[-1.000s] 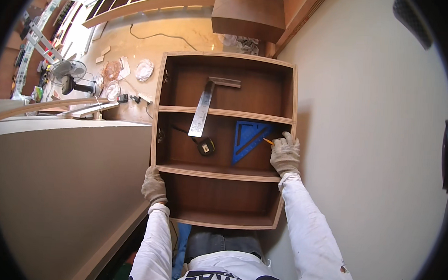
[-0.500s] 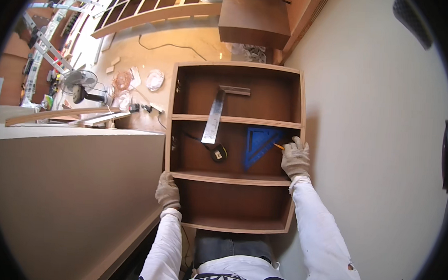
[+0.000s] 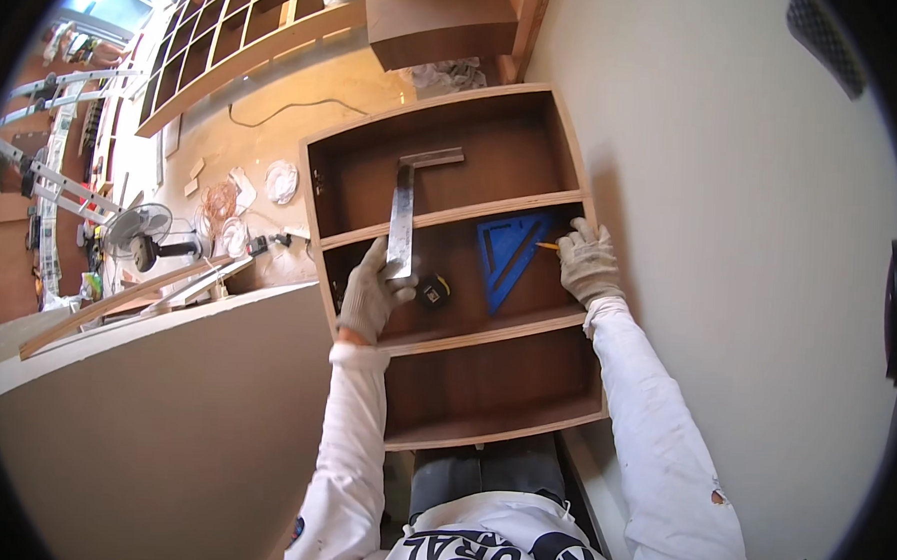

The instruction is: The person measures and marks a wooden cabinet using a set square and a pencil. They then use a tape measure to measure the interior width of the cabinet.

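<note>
Your left hand: gloved, fingers partly curled at the lower end of the metal square; whether they pinch it, you cannot tell from this view. Your right hand: gloved, at the right wall of the wooden cabinet, fingers closed on a yellow pencil. Metal square: L-shaped, crossing the divider between far and middle compartments. Blue triangle: middle compartment, near the pencil tip. Tape measure: same compartment, just beside your left hand.
</note>
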`<state>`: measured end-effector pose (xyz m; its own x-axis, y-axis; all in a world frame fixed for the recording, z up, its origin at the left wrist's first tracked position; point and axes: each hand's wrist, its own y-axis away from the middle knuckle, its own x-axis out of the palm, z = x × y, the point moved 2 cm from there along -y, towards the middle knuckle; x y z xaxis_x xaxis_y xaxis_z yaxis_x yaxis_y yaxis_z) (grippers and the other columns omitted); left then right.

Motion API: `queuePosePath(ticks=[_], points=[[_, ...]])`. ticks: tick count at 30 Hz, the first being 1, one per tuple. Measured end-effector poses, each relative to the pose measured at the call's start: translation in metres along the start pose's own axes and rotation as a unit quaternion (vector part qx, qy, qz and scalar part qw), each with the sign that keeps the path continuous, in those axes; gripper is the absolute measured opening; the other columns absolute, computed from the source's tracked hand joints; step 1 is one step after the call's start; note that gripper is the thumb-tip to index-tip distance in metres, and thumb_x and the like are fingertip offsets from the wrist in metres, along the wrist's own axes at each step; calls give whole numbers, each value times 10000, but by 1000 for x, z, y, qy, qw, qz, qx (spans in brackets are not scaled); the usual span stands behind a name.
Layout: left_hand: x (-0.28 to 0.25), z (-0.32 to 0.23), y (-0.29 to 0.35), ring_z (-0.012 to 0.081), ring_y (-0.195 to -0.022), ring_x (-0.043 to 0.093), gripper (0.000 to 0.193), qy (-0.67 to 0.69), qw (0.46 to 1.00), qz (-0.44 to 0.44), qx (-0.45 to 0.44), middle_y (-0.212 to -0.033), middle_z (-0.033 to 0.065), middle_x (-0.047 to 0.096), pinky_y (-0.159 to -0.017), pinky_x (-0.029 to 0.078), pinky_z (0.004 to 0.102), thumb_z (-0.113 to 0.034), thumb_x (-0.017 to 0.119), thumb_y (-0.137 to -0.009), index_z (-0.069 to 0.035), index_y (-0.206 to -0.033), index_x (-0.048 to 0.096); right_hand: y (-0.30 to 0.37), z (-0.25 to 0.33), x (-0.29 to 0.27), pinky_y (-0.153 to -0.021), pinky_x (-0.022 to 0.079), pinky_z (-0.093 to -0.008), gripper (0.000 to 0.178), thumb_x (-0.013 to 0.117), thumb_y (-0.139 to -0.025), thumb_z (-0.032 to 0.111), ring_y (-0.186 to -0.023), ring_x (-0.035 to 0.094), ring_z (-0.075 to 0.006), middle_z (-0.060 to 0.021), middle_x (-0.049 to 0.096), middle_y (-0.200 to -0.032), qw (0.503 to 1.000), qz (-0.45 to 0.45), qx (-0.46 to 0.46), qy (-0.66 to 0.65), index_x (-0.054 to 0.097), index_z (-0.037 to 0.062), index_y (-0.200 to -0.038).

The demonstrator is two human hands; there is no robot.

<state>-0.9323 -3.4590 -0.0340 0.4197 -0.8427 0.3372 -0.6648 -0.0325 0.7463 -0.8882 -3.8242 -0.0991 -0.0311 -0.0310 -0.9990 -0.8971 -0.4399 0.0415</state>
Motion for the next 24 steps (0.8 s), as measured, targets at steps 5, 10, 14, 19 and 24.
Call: queuePosePath(ticks=[5, 10, 14, 19, 24], points=[[5, -9, -30, 115, -637, 627, 319, -37, 996, 73, -27, -863, 41, 711, -533, 500, 253, -356, 571, -1063, -63, -1159, 655, -2, 2, -5, -1069, 394, -580, 129, 564, -907, 184, -1330, 537, -271, -93, 706, -1093, 1000, 0, -3, -15, 656, 109, -958], [19, 1, 19, 62, -637, 575, 274, -132, 990, 39, 41, -820, 1, 679, -566, 436, 217, -314, 666, -1013, -63, -1123, 664, -3, 4, -6, -1075, 391, -581, 130, 562, -903, 177, -1343, 532, -272, -91, 714, -1101, 1000, -1, 0, -14, 662, 111, -953], [-18, 54, 112, 86, -652, 577, 338, -103, 993, 54, -3, -784, 3, 645, -576, 433, 222, -373, 703, -982, -54, -1091, 674, 2, 0, 0, -1097, 373, -598, 155, 543, -909, 172, -1350, 531, -268, -85, 712, -1122, 1000, 1, 2, -12, 661, 112, -990], [-118, 110, 210, 144, -679, 625, 449, -85, 986, 87, -112, -821, 59, 700, -612, 474, 273, -363, 771, -924, -6, -1184, 691, -2, 2, 1, -1115, 351, -595, 180, 535, -929, 179, -1379, 502, -258, -85, 706, -1151, 999, 31, 14, -17, 672, 113, -1025], [-146, 103, 242, 114, -700, 613, 378, -200, 951, 111, -209, -850, 22, 724, -613, 454, 260, -314, 736, -962, -2, -1174, 742, 0, 0, -1, -1117, 350, -584, 175, 537, -930, 182, -1377, 506, -254, -85, 706, -1155, 1000, 29, 11, -4, 670, 117, -1023]])
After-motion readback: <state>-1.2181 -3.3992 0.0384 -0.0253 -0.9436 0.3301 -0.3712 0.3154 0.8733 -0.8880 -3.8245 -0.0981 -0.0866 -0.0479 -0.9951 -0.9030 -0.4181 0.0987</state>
